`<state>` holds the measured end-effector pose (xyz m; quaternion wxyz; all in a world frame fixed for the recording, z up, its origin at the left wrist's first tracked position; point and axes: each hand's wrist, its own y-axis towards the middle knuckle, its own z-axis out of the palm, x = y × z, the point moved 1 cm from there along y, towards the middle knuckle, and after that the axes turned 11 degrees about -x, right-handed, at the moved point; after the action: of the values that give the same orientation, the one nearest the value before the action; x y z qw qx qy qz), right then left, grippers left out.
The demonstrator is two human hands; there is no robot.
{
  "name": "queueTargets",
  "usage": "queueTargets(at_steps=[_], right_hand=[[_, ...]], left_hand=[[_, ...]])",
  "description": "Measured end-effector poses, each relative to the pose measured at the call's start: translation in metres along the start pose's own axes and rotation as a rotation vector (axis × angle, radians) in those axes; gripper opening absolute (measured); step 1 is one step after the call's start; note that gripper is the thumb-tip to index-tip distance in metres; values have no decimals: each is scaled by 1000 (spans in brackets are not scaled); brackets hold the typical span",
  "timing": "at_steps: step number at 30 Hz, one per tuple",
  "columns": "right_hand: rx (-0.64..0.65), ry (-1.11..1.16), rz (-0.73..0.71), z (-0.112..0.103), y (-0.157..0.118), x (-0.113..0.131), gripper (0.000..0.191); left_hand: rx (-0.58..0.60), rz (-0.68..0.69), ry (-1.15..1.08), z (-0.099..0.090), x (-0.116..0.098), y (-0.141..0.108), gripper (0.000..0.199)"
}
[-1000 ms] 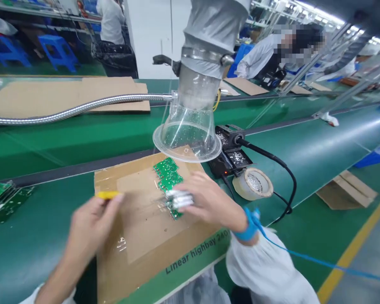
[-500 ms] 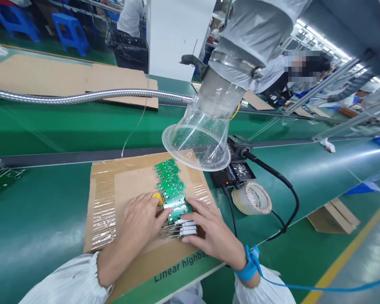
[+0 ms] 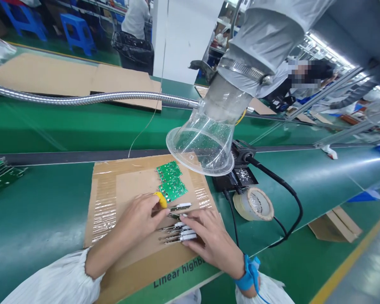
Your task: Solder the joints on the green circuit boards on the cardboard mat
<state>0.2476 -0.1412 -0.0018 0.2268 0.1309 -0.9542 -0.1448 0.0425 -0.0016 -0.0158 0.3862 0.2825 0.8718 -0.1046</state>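
Several green circuit boards (image 3: 173,188) lie flat and overlapping on a cardboard sheet (image 3: 129,181). Nearer to me, more circuit boards (image 3: 177,236) stand on edge in a row, their white parts facing right. My left hand (image 3: 142,217), with a yellow finger cot (image 3: 161,200) on one finger, pinches the left end of a tilted circuit board (image 3: 174,215). On the right end of these boards, the fingers of my right hand (image 3: 210,234) are closed around the white parts. A blue wrist strap (image 3: 248,272) circles my right wrist.
A clear suction hood (image 3: 202,147) hangs just beyond the boards. To the right are a black soldering station (image 3: 224,181), its cable (image 3: 285,190) and a tape roll (image 3: 253,204). More boards (image 3: 3,179) are stacked at far left. A co-worker (image 3: 304,78) bends over farther back.
Two boards that lay tilted with their green faces up now stand nearly on edge between my hands. The view has shifted slightly.
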Motion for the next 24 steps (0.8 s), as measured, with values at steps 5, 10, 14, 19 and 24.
queueTargets(at_steps=[5,10,14,19,24], right_hand=[[-15,-63,-3,3,0,-4,51],[55,53,61,5,5,-7,77],[79,110,44,5,10,-11,64],[56,119,52,9,27,-23,63],[111,77,105,8,48,-31,67]], left_hand=[[117,92,-14,-6,2,2,14],[146,110,0,-15,-1,3,25],[-75,13,278,-10,-6,9,32],[-124,26,445,2,-7,17,18],[-164,-100,407,-2,-4,21,30]])
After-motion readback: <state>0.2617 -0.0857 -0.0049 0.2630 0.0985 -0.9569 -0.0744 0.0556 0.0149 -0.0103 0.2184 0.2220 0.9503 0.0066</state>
